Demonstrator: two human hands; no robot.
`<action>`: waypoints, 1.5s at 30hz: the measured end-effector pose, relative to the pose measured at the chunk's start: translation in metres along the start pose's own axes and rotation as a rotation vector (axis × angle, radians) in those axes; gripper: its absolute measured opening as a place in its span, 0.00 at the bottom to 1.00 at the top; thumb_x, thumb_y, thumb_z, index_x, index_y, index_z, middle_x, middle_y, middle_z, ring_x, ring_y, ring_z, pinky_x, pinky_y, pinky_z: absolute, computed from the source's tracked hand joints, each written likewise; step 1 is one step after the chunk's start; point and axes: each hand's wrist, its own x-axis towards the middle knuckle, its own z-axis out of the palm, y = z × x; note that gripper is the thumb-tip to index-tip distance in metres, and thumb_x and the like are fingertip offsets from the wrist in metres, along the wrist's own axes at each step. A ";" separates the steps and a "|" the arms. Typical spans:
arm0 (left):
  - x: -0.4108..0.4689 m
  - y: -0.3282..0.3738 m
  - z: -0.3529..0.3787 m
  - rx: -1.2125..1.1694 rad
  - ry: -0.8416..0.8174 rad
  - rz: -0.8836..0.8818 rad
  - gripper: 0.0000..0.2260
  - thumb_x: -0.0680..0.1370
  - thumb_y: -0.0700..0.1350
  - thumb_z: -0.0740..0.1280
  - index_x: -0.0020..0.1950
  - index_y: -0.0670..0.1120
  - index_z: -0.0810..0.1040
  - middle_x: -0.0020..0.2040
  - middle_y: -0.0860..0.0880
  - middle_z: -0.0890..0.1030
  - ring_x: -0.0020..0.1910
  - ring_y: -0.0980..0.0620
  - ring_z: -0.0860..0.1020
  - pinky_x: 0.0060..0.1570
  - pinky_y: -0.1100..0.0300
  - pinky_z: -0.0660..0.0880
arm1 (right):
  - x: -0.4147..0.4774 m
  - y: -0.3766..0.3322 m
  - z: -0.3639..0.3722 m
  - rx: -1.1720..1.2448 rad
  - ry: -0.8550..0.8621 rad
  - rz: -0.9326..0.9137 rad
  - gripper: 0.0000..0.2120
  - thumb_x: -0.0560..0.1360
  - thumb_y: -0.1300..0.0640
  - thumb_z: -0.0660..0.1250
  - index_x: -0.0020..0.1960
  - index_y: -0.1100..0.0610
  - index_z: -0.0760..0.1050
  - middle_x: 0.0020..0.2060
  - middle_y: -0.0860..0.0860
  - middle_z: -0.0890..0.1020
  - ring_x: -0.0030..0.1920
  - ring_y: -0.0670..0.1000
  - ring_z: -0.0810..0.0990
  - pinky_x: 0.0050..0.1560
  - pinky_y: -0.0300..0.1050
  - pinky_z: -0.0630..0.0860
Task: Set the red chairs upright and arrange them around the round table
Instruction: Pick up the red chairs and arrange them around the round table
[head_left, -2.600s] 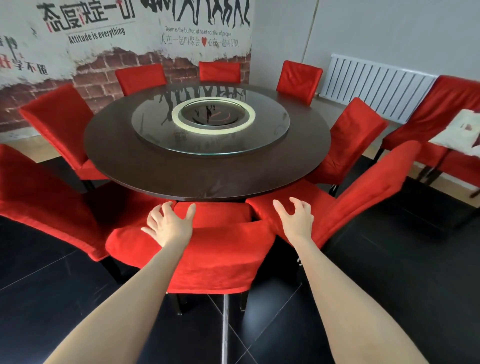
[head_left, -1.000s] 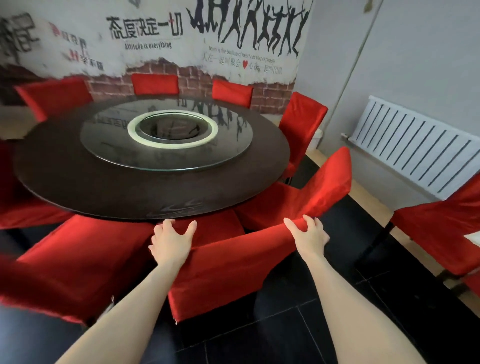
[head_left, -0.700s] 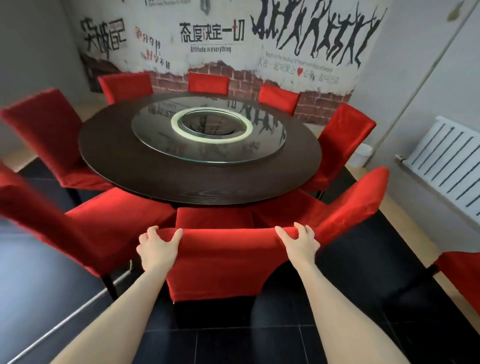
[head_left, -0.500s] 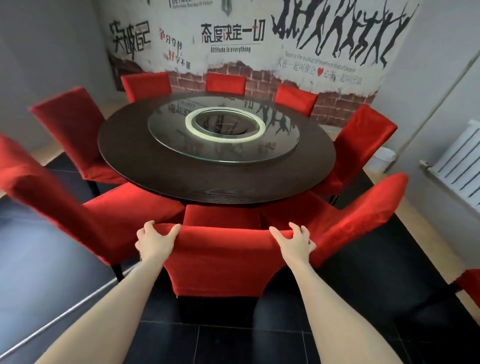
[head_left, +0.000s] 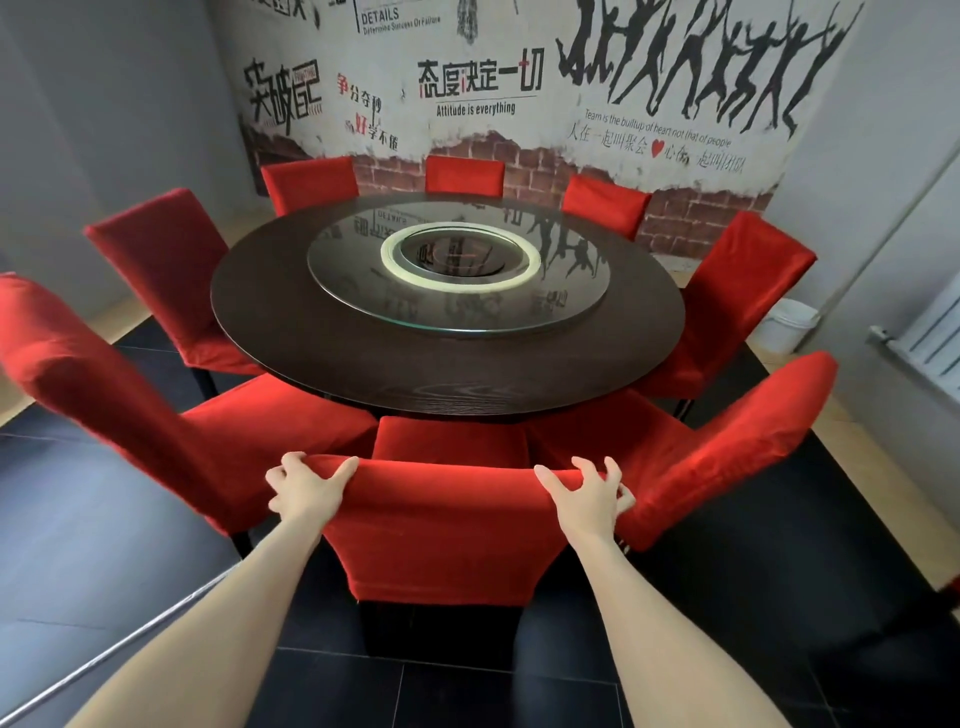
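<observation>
Left hand (head_left: 306, 488), right hand (head_left: 589, 496): both curl over top edge of nearest red chair (head_left: 436, 530), lower centre of frame, seat just under worktop (head_left: 322, 343) rim. My judgement: push straight in, equal pressure each side, back square to rim, no sideways skew. Count: eight red chairs in view, all upright; one round worktop; one glass turntable (head_left: 566, 296).

Arms outstretched; left hand (head_left: 306, 488), right hand (head_left: 589, 499) grip chair back (head_left: 441, 519) top.
</observation>
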 end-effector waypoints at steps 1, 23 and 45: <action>-0.003 0.000 0.001 -0.003 -0.001 -0.005 0.35 0.74 0.57 0.72 0.73 0.43 0.63 0.72 0.40 0.60 0.68 0.32 0.64 0.65 0.40 0.66 | 0.000 0.001 -0.001 -0.002 -0.004 -0.004 0.33 0.73 0.38 0.69 0.72 0.53 0.70 0.77 0.52 0.54 0.74 0.60 0.48 0.64 0.57 0.69; -0.025 0.006 0.014 -0.016 -0.004 -0.013 0.37 0.75 0.58 0.70 0.75 0.41 0.57 0.73 0.39 0.53 0.69 0.31 0.58 0.69 0.40 0.60 | 0.011 0.011 -0.010 -0.020 -0.012 -0.015 0.33 0.73 0.37 0.69 0.71 0.54 0.70 0.75 0.52 0.59 0.72 0.60 0.51 0.65 0.59 0.65; -0.020 0.003 0.013 0.017 0.024 -0.005 0.38 0.76 0.58 0.69 0.76 0.42 0.56 0.75 0.40 0.52 0.74 0.35 0.51 0.72 0.40 0.56 | 0.013 0.010 -0.005 -0.060 -0.040 -0.003 0.35 0.73 0.34 0.67 0.72 0.54 0.69 0.74 0.51 0.59 0.71 0.59 0.52 0.63 0.54 0.69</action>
